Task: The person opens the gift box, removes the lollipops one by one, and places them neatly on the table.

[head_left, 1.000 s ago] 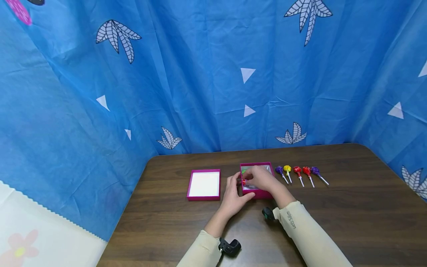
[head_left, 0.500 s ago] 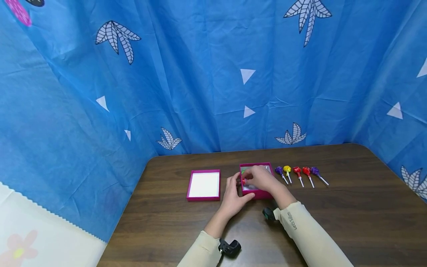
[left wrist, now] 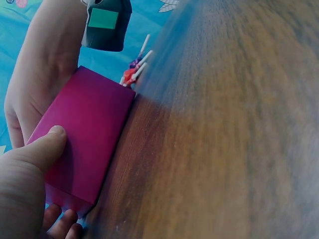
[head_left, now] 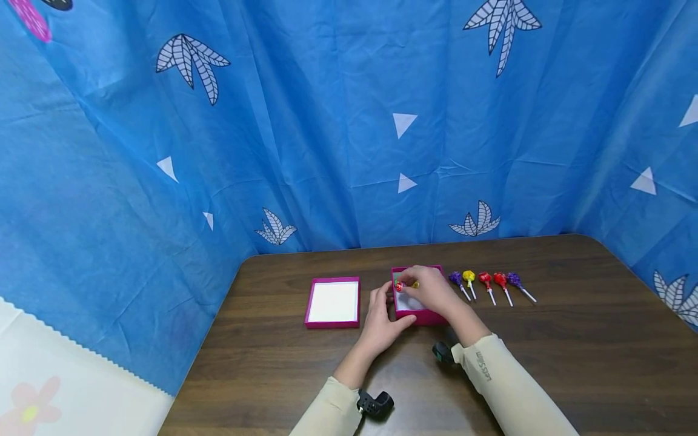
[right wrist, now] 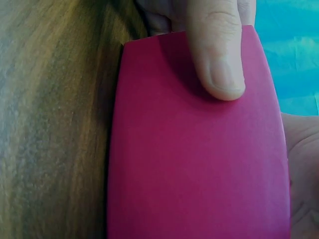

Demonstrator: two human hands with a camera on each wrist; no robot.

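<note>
An open magenta box stands on the table, its inside pale. My left hand holds it at the near left corner: in the left wrist view the thumb lies on the front wall and the fingers are round the side. My right hand is over the inside of the box, finger and thumb pinching a red-wrapped lollipop near its head. A yellow lollipop and a bit of green wrapper show beside these fingers. Much of the box's inside is hidden by the right hand.
Right of the box lies a row of lollipops: a purple one, a yellow one, two red ones and another purple one. A shallow magenta lid, white inside, lies to the left. A blue curtain hangs behind the table.
My right hand has shifted slightly up and back inside the box, the red lollipop's head moving with it. More of the pale bottom shows. The left hand stays put.
</note>
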